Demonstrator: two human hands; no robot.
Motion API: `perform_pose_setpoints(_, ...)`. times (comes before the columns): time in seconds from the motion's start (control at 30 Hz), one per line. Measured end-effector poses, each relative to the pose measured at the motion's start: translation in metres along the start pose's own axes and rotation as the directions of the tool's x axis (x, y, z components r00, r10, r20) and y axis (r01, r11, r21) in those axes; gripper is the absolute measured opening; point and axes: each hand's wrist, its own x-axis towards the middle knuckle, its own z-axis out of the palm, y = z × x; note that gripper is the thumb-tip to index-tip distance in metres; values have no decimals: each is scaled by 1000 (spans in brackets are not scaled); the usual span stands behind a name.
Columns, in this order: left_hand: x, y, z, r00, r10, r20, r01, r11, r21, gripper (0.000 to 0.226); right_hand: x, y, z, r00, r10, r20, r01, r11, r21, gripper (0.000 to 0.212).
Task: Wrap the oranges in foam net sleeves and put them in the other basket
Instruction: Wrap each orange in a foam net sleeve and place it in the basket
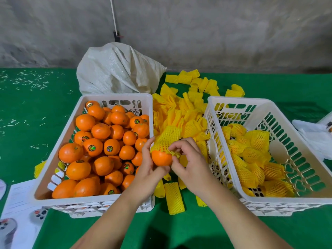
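Note:
Between two white baskets I hold one orange (161,158) with a yellow foam net sleeve (166,138) pulled over its top half. My left hand (147,174) grips the orange from the left and below. My right hand (190,165) pinches the sleeve's lower edge at the orange's right side. The left basket (53,141) is piled with bare oranges (100,146). The right basket (212,112) holds several oranges wrapped in yellow sleeves (255,159).
Loose yellow sleeves (186,108) lie heaped on the green cloth (30,108) between and behind the baskets, some near the front (173,198). A white woven sack (116,69) stands behind the left basket. Paper sheets (19,212) lie at the front left, white plastic (314,135) at the right.

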Motion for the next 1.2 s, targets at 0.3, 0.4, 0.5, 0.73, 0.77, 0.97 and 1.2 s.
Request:
perform_pose_setpoints(0.3, -4, 6, 19, 924, 326, -198, -254, 914, 317, 57, -1, -12, -10, 928, -372, 7, 358, 889, -285, 21)
perform_pose_setpoints(0.4, -4, 7, 16, 902, 363, -233, -262, 889, 375, 54, -7, -11, 2, 952, -304, -23, 286, 918, -275, 31)
perform_pose_setpoints(0.5, -3, 8, 11, 922, 312, -230, -187, 878, 441, 56, -4, -11, 3, 996, 50, -68, -50, 999, -1, 58)
perform_pose_setpoints(0.73, -3, 1, 7, 974, 164, -159, -130, 970, 207, 69, 14, 4, -16, 980, 188, -71, -171, 965, 197, 19)
perform_pose_setpoints(0.77, -2, 1, 8, 973, 172, -155, -134, 964, 231, 70, 15, 8, -18, 985, 110, -134, -102, 992, 68, 17)
perform_pose_setpoints(0.97, -5, 1, 10, 965, 234, -119, -180, 919, 349, 71, 14, 27, -18, 984, -136, -117, 66, 882, -467, 28)
perform_pose_setpoints(1.2, -8, 3, 14, 975, 204, -87, -171, 942, 290, 73, 8, 33, -26, 970, 167, 177, -198, 965, 172, 44)
